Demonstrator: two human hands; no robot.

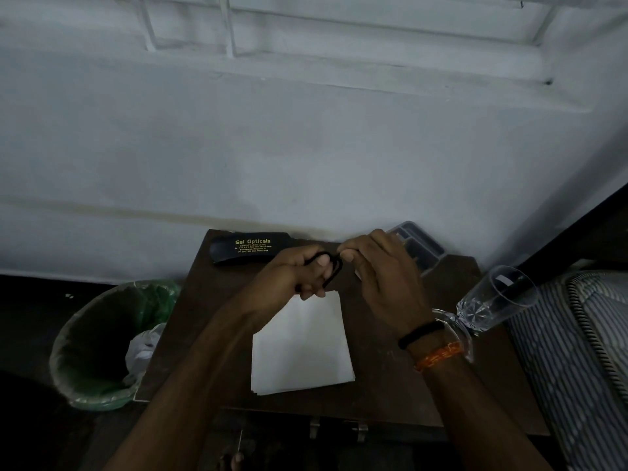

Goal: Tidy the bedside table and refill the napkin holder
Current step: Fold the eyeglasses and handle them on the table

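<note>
You are in the tidying part of the job, not the refill yet. Your left hand [299, 273] is curled around a thin black cord [331, 270], which loops over its fingers, and your right hand [377, 266] pinches the other end of the same loop between thumb and fingertips, just above the far half of the surface [390, 385]. It looks like you are winding or bundling the cord, though the light is dim and I cannot tell what kind of cord it is.

The stack of white napkins [302, 345] lies flat in the middle of the surface, right under your wrists, not yet loaded anywhere. The grey compartmented tray [419, 243] at the far right corner against the wall may be the napkin holder; your right hand hides most of it, so I would not swear to that. A black spectacle case [249, 248] sits at the far left edge, and a clear glass [496, 297] stands at the right edge near the bed [577, 351]. A lined bin [102, 341] stands on the floor to the left.

Next, finish the bundle with both hands keeping light tension, then set it down clear of the napkins. Mind your right forearm: the glass is just beside it.
</note>
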